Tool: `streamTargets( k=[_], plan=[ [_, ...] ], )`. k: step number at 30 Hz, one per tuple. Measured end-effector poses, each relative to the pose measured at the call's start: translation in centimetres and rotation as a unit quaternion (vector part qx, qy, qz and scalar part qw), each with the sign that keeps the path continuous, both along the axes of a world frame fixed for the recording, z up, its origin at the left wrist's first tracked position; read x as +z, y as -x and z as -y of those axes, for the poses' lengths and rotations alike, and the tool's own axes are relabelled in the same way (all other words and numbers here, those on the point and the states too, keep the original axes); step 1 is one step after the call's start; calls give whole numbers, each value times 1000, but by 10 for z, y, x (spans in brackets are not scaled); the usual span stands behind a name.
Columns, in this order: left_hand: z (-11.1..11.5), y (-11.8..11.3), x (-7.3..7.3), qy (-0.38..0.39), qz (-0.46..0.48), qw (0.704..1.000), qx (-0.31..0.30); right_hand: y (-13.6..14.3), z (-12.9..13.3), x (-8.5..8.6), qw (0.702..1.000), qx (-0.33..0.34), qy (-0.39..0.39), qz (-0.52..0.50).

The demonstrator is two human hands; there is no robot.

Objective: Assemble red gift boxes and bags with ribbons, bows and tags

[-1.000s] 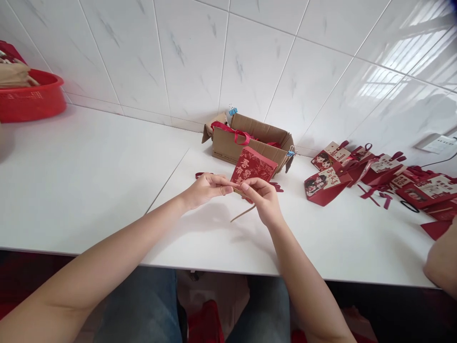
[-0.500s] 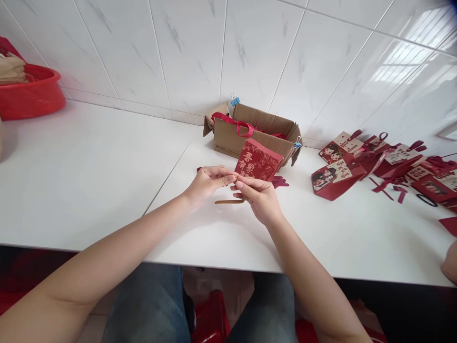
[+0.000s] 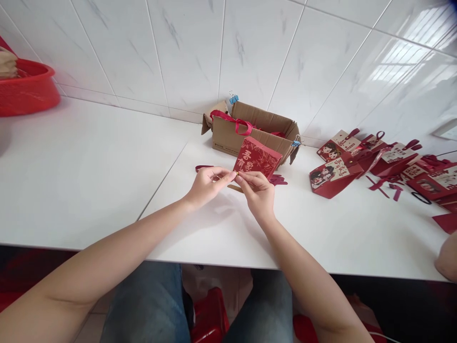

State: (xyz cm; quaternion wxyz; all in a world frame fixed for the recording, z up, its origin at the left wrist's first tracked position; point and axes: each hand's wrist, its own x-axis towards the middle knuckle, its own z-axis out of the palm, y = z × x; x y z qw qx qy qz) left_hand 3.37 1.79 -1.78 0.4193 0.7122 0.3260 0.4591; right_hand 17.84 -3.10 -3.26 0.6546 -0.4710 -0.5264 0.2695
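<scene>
My left hand (image 3: 210, 186) and my right hand (image 3: 260, 194) meet fingertip to fingertip above the table. Both are closed in a pinch on a narrow golden-brown strap (image 3: 234, 189), mostly hidden by my fingers; a short length shows below them. A tiny yellowish bit appears between the fingertips, too small to name. Just behind my hands stands a red gift box (image 3: 260, 157) with pale lettering, leaning back near the carton. Dark red straps (image 3: 278, 180) lie beside the box, partly behind my right hand.
An open cardboard carton (image 3: 228, 138) holding red ribbon stands against the tiled wall, with blue binder clips on its corners. Several red gift boxes (image 3: 328, 177) with handles sit at the right. A red basin (image 3: 28, 93) is far left. Someone's arm (image 3: 448, 257) shows at the right edge.
The strap's loose end, which stuck out to the left below my fingers, has shifted and shows less now. My hands stay pinched together in nearly the same place. The view has shifted slightly.
</scene>
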Motion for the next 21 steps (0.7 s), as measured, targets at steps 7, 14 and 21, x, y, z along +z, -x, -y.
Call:
streamTargets(
  k=[7, 14, 21],
  plan=[
    [-3, -2, -7, -136, -53, 988, 51, 0, -4, -9, 993, -34, -49, 99],
    [-7, -1, -14, -213, -66, 973, 57, -2, -6, -11, 981, -49, -57, 177],
    [-11, 2, -18, -300, -119, 941, 102, 3, -3, -8, 993, -22, -7, 116]
  ],
)
